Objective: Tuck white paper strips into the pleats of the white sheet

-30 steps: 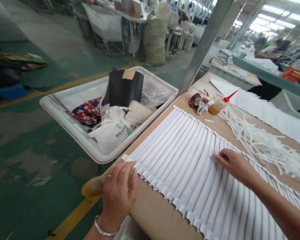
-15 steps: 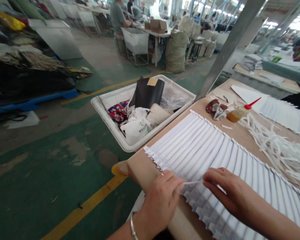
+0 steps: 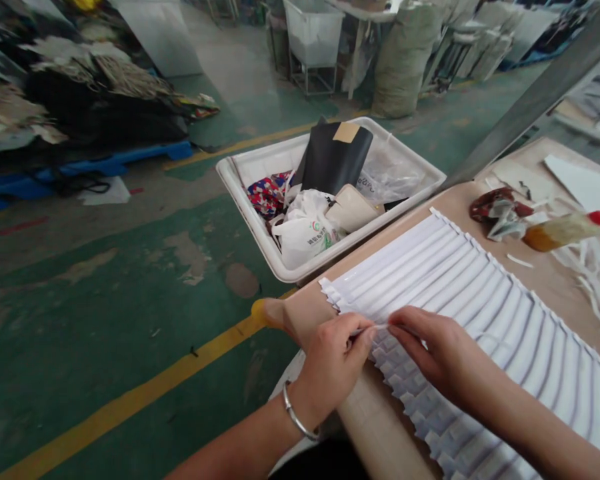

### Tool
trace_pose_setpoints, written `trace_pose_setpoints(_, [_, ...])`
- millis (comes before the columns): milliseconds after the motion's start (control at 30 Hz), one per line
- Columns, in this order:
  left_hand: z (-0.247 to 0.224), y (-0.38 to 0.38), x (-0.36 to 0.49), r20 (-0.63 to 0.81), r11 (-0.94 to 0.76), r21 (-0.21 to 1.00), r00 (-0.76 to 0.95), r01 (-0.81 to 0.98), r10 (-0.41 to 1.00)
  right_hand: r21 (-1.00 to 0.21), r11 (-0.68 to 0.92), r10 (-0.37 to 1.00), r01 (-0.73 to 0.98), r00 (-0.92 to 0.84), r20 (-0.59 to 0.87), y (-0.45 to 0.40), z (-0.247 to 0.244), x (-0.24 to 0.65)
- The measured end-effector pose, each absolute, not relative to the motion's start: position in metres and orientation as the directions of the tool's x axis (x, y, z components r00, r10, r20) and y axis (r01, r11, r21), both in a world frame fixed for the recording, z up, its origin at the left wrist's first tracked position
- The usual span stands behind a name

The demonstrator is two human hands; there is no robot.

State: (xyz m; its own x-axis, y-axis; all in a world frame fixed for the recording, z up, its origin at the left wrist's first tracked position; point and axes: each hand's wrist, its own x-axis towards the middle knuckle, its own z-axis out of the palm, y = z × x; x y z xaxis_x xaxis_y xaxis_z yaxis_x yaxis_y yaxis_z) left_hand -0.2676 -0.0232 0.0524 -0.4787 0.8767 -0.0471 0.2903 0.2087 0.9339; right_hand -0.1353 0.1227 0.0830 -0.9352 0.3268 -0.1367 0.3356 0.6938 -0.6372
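Observation:
A thin white strip (image 3: 381, 327) runs between my two hands above the near edge of the table. My left hand (image 3: 337, 357), with a silver bangle on the wrist, pinches one end. The other end is between the thumb and fingers of my right hand (image 3: 430, 343). Beneath and beyond them, overlapping rows of white folded strips (image 3: 460, 287) lie fanned across the brown tabletop (image 3: 310, 303).
A white bin (image 3: 275, 263) with bags and black sheet material stands beyond the table's corner. On the table's right are a glue bottle (image 3: 555, 232), a crumpled wrapper (image 3: 500, 205) and loose white strips (image 3: 597, 273). A metal post (image 3: 530, 93) rises behind.
My hands have come closer together, shortening the visible stretch of strip between them. The view has tilted down and turned left, so the bin and table appear further right.

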Motion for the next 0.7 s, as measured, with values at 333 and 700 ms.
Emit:
trace_pose_setpoints(333, [0.036, -0.032, -0.312, 0.112, 0.218, 0.831, -0.537, 0.513, 0.836, -0.715, 0.498, 0.393, 0.491, -0.863, -0.319, 0.163, 0.059, -0.195])
trace_pose_setpoints(700, [0.02, -0.037, -0.321, 0.375, 0.159, 0.536, -0.402, 0.829, 0.835, -0.532, 0.632, 0.454, 0.563, -0.826, -0.334, 0.186, 0.049, -0.216])
